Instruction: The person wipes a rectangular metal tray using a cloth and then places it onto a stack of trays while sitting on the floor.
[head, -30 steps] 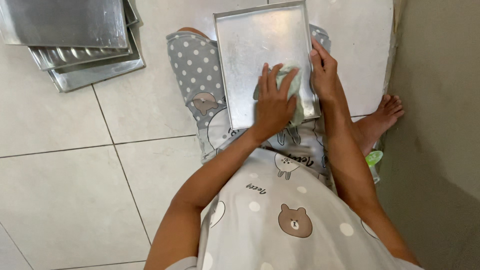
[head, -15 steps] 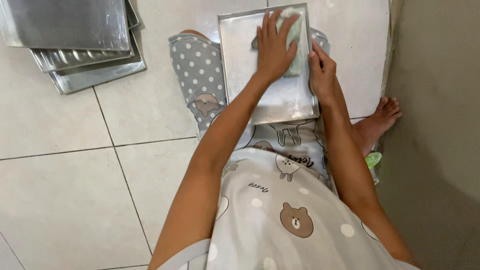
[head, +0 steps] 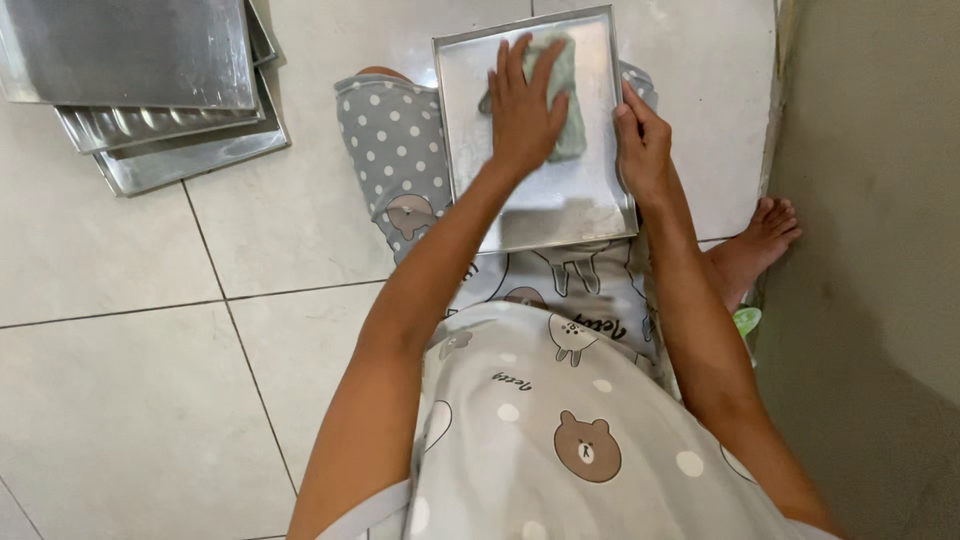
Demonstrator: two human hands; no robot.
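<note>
Rectangular brushed-metal tray (head: 560, 205) (shallow-rimmed, upper centre) rests on the lap, long axis running up-frame. Left hand (head: 527, 105), fingers spread, presses a soft green cloth (head: 568, 95); right hand (head: 643, 145) grips the tray's right rim.

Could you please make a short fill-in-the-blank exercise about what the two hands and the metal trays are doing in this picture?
1. The left hand presses a pale green ____ onto the metal tray.
2. The right hand grips the tray's ____ edge.
3. The tray rests on the person's ____.
4. The stack of trays lies on the tiled ____.

Missing words: cloth; right; lap; floor
</note>
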